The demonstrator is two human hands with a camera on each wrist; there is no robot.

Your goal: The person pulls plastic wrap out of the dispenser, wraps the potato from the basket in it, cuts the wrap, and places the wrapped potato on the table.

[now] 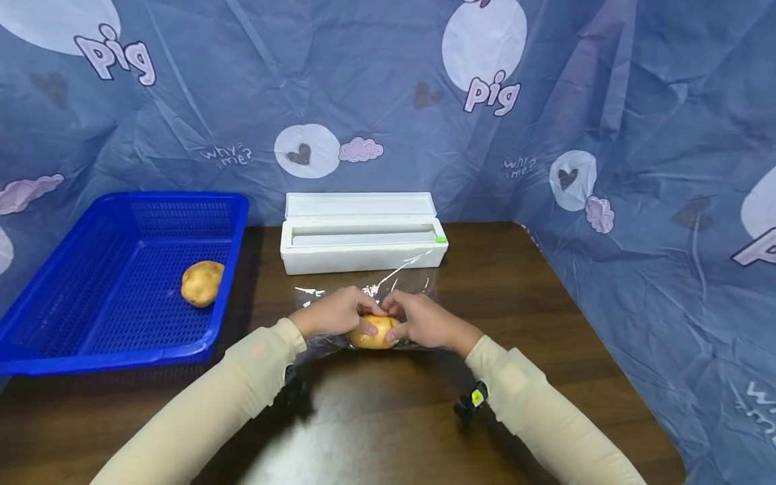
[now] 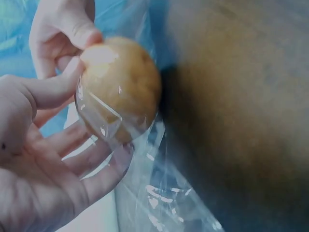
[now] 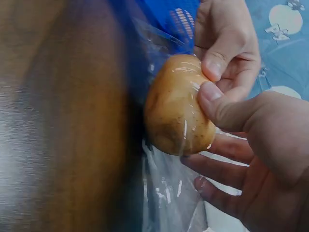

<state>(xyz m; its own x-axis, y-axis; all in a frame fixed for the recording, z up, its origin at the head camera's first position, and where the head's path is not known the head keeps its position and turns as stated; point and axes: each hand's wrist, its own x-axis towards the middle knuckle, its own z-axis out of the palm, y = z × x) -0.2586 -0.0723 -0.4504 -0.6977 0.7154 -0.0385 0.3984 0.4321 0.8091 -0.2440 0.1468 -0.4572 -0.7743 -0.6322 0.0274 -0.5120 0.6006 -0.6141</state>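
Between both hands is a potato (image 1: 372, 333), partly wrapped in clear plastic film (image 3: 169, 188). My left hand (image 1: 337, 312) grips it from the left, thumb on its near face and fingers behind. From the right, my right hand (image 1: 432, 320) holds it the same way, its thumb (image 3: 212, 96) pressing the film on the skin close to the other thumb. In the wrist views the film lies tight over part of the potato and hangs loose in creases at its side. Behind the hands, the film stretches back toward a white film box (image 1: 364, 258) with its lid up.
On the left stands a blue plastic basket (image 1: 233, 269) with a second potato (image 1: 203, 283) inside, against its right wall. A green slider (image 1: 440, 239) sits at the box's right end. The brown wooden table (image 1: 388, 431) meets a patterned blue cloth (image 1: 376, 87) behind.
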